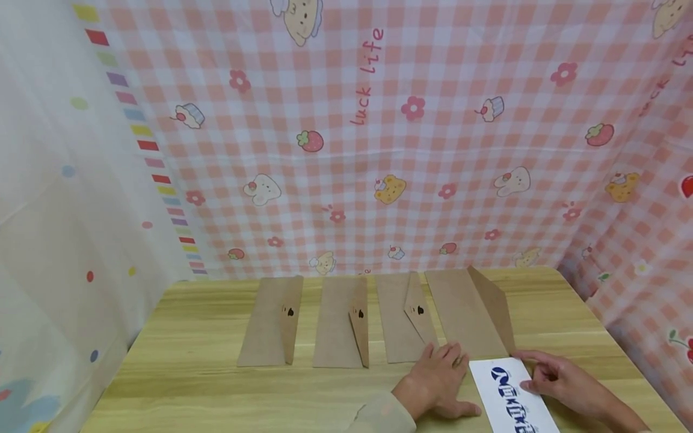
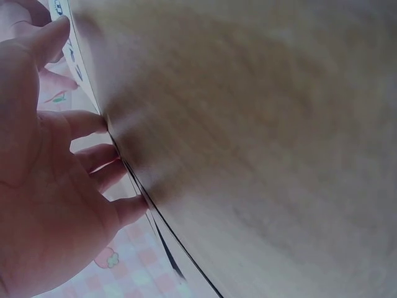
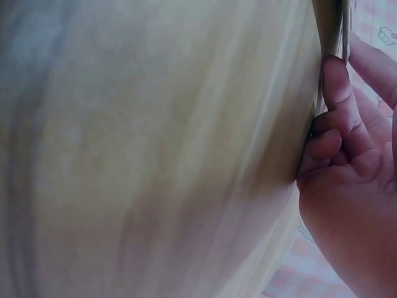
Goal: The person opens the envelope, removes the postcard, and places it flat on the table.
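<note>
A white card (image 1: 514, 397) with dark blue printing lies at the front right of the table, just below the rightmost brown envelope (image 1: 460, 313), whose flap stands raised. My right hand (image 1: 568, 385) pinches the card by its right edge, thumb over the top, index finger by the envelope's lower corner. In the right wrist view the other fingers (image 3: 338, 124) are curled. My left hand (image 1: 435, 382) rests on the table left of the card, fingers spread, fingertips by the lower edges of two envelopes. The left wrist view shows its fingertips (image 2: 133, 211) touching the tabletop.
Three more brown envelopes stand in a row to the left: a left one (image 1: 265, 325), a middle one (image 1: 338, 325) and a third (image 1: 397, 319), flaps folded over with small dark marks. Behind the wooden table (image 1: 200, 343) hangs a pink checked cloth (image 1: 346, 162).
</note>
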